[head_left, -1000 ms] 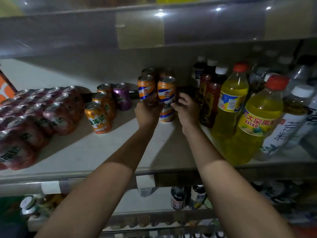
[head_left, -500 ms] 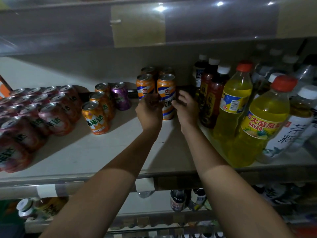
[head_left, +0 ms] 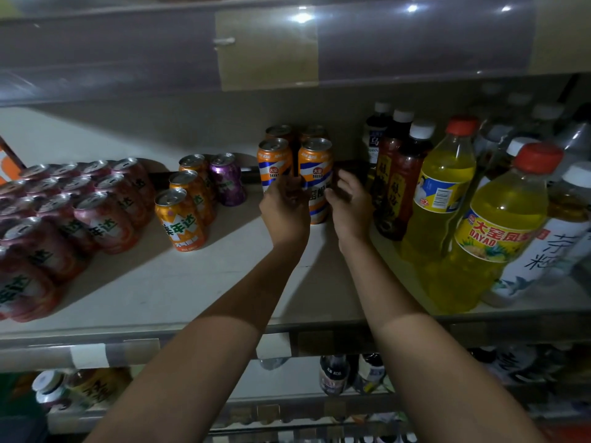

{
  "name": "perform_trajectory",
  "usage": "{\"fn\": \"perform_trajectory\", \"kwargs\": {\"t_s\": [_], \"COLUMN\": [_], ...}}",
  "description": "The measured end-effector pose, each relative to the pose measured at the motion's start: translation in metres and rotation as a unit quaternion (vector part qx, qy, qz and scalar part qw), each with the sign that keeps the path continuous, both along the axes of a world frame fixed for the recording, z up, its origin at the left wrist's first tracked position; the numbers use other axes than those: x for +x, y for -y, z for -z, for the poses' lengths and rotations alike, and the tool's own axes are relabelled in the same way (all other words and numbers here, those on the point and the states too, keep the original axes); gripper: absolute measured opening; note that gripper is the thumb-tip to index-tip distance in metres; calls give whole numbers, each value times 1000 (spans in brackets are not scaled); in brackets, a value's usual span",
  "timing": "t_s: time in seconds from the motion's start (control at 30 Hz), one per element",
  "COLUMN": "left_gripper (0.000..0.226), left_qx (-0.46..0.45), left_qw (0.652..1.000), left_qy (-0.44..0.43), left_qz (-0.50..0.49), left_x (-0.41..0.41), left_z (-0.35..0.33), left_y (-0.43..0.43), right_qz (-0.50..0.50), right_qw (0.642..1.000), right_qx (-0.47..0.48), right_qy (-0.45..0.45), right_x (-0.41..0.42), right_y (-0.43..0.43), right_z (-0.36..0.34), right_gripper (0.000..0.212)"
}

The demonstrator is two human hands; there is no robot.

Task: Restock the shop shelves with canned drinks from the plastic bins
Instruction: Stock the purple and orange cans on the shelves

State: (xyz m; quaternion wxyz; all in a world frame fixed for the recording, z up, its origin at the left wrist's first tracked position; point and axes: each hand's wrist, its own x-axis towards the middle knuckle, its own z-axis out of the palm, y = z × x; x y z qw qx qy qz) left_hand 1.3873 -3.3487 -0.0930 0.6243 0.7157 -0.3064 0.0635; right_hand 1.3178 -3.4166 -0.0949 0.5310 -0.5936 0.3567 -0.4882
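Observation:
Two tall orange, blue and white cans stand side by side at the back middle of the white shelf (head_left: 192, 282). My left hand (head_left: 284, 209) curls round the lower part of the left can (head_left: 274, 159). My right hand (head_left: 350, 203) is at the right side of the right can (head_left: 316, 164), thumb on its front and fingers curled round its side. Both cans stand upright on the shelf. Two more cans of the same kind (head_left: 279, 131) stand directly behind them, partly hidden.
Several red cans (head_left: 96, 219) fill the shelf's left side, with short orange cans (head_left: 180, 219) and a purple can (head_left: 227, 180) beside them. Dark tea bottles (head_left: 399, 174), yellow bottles (head_left: 492, 238) and a white bottle (head_left: 550, 244) crowd the right. More bottles (head_left: 332, 375) stand on a lower shelf.
Both hands stay at the two front cans. Only the view has shifted slightly.

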Motion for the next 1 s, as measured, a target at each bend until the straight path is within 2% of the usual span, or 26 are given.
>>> {"fn": "perform_trajectory", "kwargs": {"t_s": [0.2, 0.3, 0.37, 0.57, 0.8, 0.93, 1.0], "left_gripper": [23, 30, 36, 43, 41, 39, 38], "left_qx": [0, 8, 23, 24, 57, 33, 33], "left_qw": [999, 998, 993, 950, 915, 862, 838], "left_qy": [-26, -48, -83, -174, -110, -66, -81], "left_qz": [24, 34, 78, 258, 384, 502, 539], "left_x": [-5, -9, -10, -30, -69, -118, -145], "left_z": [-7, -6, -1, -8, -13, 0, 10], "left_y": [-14, -30, -40, -81, -129, -162, -174], "right_qz": [-12, -22, -18, 1, 22, 97, 137], "right_qw": [1000, 999, 998, 999, 999, 992, 987], "right_qx": [-6, 7, 15, 3, -33, -76, -74], "right_qy": [-2, 28, 52, 48, 36, -8, -26], "right_x": [-4, -17, -28, -70, -143, -192, -217], "right_y": [-7, -16, -25, -69, -158, -208, -230], "right_z": [-4, -2, -1, -3, -19, -12, -5], "right_gripper": [51, 54, 54, 50, 47, 53, 53]}}
